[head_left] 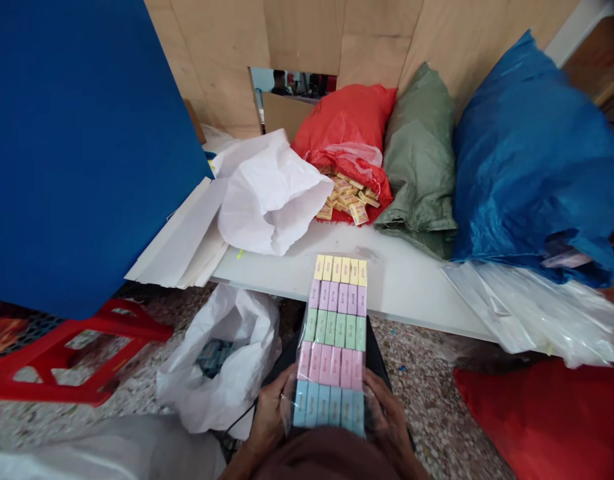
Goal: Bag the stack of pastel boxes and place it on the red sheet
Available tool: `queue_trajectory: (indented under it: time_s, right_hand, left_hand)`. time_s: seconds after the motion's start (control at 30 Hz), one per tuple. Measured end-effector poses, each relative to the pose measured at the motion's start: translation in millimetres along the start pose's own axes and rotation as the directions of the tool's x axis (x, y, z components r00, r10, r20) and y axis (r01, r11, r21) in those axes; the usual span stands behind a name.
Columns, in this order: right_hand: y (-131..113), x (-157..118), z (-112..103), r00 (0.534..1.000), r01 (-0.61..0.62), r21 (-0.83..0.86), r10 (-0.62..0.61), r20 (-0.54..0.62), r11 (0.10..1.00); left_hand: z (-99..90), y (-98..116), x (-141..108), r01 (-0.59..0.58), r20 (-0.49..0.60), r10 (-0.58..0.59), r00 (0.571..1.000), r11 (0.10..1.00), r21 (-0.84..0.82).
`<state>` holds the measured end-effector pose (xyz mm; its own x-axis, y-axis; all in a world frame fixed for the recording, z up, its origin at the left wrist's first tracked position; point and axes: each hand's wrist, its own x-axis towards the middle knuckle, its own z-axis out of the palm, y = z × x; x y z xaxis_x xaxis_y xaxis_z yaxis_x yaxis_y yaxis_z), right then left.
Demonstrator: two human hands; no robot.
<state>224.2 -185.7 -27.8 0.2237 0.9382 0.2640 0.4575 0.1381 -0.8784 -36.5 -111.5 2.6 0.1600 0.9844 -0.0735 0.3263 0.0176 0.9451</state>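
A: Left of them, a white plastic bag (214,373) sags open on the floor. Why hold the packet that way?

B: The left hand (271,417) and right hand (387,420) cup the lower end of a clear plastic packet (331,347) of pastel boxes (339,287), probably to keep it flat.

A: Fingers (285,390)?

B: Curled and slightly spread round both long edges, pressing inward, no pinch. The boxes run out well past the fingertips, away from the body.

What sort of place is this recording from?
Probably a small packing workroom: a plastic-wrapped pack of pastel boxes, loose small boxes in a red sack, and a stuffed green woven sack.
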Motion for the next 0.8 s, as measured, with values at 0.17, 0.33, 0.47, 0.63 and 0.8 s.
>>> queue_trajectory:
  time_s: [0.17, 0.33, 0.47, 0.63, 0.8]
  right_hand:
    - [-45, 44, -36, 0.99, 0.06, 0.044, -0.054, -0.131, 0.997]
    - [-94, 128, -91, 0.956, 0.226, -0.101, -0.24, -0.167, 0.969]
    - [-121, 202, -124, 0.917, 0.341, -0.233, -0.377, -0.128, 0.911]
    - [-148, 282, -146, 0.921, 0.318, -0.184, -0.349, -0.174, 0.93]
    - [-166, 328, -161, 0.926, 0.296, -0.02, -0.292, -0.24, 0.955]
  left_hand:
    - [-16.3, 66, 18, -0.116, 0.021, 0.115, 0.993, 0.99, 0.078]
    - [-24.9, 150, 68, -0.424, -0.017, 0.447, 0.894, 0.86, 0.285]
    - [-30.1, 213, 126, -0.549, -0.065, 0.621, 0.781, 0.733, 0.403]
    - [-39.2, 280, 201, -0.608, 0.043, 0.65, 0.759, 0.683, 0.404]
    - [-43.1, 323, 248, -0.667, 0.132, 0.654, 0.745, 0.726, 0.166]
